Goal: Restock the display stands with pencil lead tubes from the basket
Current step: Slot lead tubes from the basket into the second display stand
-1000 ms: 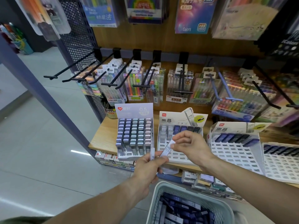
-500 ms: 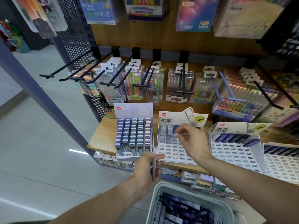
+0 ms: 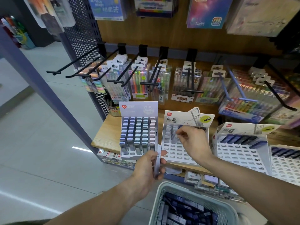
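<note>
My left hand (image 3: 150,166) grips a grey lead tube (image 3: 158,161) marked HB 0.5, upright, in front of the shelf edge. My right hand (image 3: 191,142) reaches over the middle white display stand (image 3: 178,153), its fingertips pinching a grey lead tube (image 3: 174,138) set into an upper slot beside a few other grey tubes. Most of that stand's slots are bare. A full grey stand (image 3: 138,133) sits to its left. A stand with dark blue tubes (image 3: 240,148) sits to the right. The pale basket (image 3: 164,190) at the bottom holds several dark blue tubes.
Black peg hooks (image 3: 113,82) with hanging pen packs jut out above the wooden shelf (image 3: 105,135). A fourth slotted stand (image 3: 285,161) is at the far right. Small boxes (image 3: 112,156) line the lower shelf. The tiled aisle floor (image 3: 40,143) lies to the left.
My right hand took one grey tube from beside my left hand up to the middle stand and set it into an upper slot. My left hand keeps its tube, turned upright.
</note>
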Action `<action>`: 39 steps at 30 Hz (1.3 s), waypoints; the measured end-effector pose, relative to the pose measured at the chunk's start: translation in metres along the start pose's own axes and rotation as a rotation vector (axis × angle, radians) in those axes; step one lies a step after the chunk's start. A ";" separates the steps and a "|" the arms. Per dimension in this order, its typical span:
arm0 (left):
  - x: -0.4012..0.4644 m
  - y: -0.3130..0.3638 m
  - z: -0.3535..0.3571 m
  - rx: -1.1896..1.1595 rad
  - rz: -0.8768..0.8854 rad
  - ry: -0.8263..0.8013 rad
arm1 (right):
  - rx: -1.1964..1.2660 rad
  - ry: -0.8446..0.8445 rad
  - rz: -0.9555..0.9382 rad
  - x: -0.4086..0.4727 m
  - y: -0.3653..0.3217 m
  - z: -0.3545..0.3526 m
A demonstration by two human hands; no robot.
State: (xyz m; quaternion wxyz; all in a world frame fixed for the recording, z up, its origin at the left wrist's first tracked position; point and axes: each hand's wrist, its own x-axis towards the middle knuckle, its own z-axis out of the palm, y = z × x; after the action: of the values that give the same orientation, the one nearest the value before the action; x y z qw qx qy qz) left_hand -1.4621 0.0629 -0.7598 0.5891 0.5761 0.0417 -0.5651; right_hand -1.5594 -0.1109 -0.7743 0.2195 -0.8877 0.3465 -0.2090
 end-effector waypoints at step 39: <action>0.009 -0.008 0.008 0.790 0.198 -0.028 | 0.141 0.007 0.031 -0.010 -0.018 0.007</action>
State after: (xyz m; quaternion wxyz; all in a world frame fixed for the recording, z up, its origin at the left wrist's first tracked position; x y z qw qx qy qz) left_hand -1.4696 0.0536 -0.7689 0.3744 0.7515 -0.2424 -0.4861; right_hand -1.5529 -0.0905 -0.7720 0.2833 -0.8640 0.3453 -0.2326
